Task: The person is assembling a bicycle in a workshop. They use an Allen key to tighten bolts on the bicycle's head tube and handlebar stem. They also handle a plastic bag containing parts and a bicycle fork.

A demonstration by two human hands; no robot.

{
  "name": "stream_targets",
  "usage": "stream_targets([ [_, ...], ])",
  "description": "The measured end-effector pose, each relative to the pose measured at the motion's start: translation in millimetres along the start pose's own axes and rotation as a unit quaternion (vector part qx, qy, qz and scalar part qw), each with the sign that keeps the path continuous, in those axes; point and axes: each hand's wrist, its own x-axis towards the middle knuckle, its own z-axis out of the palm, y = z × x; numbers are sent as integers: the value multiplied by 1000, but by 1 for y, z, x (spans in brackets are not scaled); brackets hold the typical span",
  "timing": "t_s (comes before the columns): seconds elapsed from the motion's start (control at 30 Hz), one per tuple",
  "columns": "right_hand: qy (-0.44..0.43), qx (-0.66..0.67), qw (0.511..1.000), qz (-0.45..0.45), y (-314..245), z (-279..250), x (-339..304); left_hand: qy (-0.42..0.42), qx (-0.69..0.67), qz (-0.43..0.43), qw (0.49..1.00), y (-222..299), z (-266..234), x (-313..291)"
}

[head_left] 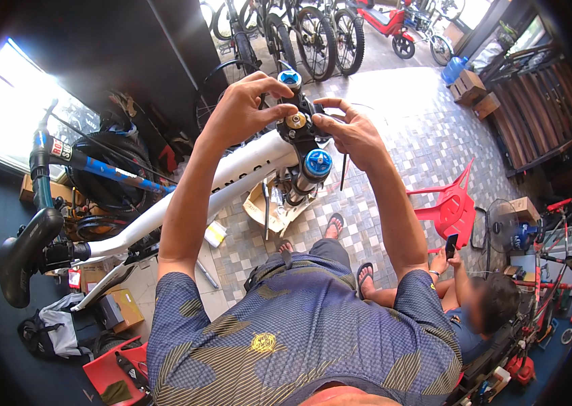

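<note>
A white bicycle frame [252, 162] is held up before me, its front end between my hands. On its fork, a black crown [303, 135] joins two tubes topped by blue caps [317, 162], with a gold cap [295, 120] between them. My left hand [248, 101] curves over the far left side of the crown, thumb beside the gold cap and index finger near the far blue cap [290, 79]. On the right side, my right hand [353, 132] pinches a black part of the crown between thumb and fingers. The fingertips partly hide what they touch.
Below the fork sits an open cardboard box [276, 210]. A red plastic chair [451, 206] stands at the right, near a seated person holding a phone [451, 245]. Several bicycles [316, 44] line the far side. The black saddle [29, 257] is at left.
</note>
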Motion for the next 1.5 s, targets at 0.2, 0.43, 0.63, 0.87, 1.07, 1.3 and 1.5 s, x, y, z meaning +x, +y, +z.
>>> stream_targets([
  [0.2, 1, -3, 1000, -8, -4, -2, 6, -17, 16, -12, 1000, 6, -1, 6],
  [0.43, -1, 1, 1000, -7, -3, -3, 9, -37, -58, 25, 997, -11, -2, 7],
  [0.63, -13, 18, 1000, -10, 0, -5, 11, -53, -21, 53, 997, -11, -7, 8],
  [0.87, -8, 15, 1000, -9, -2, -4, 9, -45, 13, -7, 999, 0, -7, 8],
  [1.07, -2, -2, 1000, -14, -3, -3, 9, -75, -51, -9, 996, -8, -6, 9],
  [1.3, -7, 0, 1000, -11, -5, -4, 9, -73, -94, -11, 993, -10, -9, 8],
  [1.5, -9, 2, 1000, -17, -4, -3, 9, -65, -2, 15, 998, -5, -9, 10],
])
